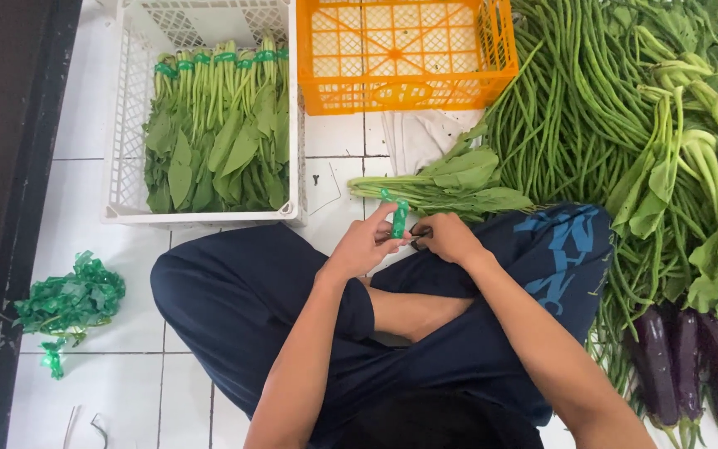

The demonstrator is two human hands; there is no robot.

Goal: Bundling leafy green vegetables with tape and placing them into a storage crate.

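Two hands, left hand (365,243) and right hand (446,237), pinch one green tape strip (398,219) with closed fingers beside one leafy bundle (446,185).

light: bright, even daylight, whitest on the floor tiles (85,125) up and left of the hands
shadows: soft, faint
focus: sharp, edges slightly bowed

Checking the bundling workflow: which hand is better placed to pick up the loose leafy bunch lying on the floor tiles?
Probably the right hand: the leafy bunch lies just beyond it, while the left hand pinches the green tie strip.
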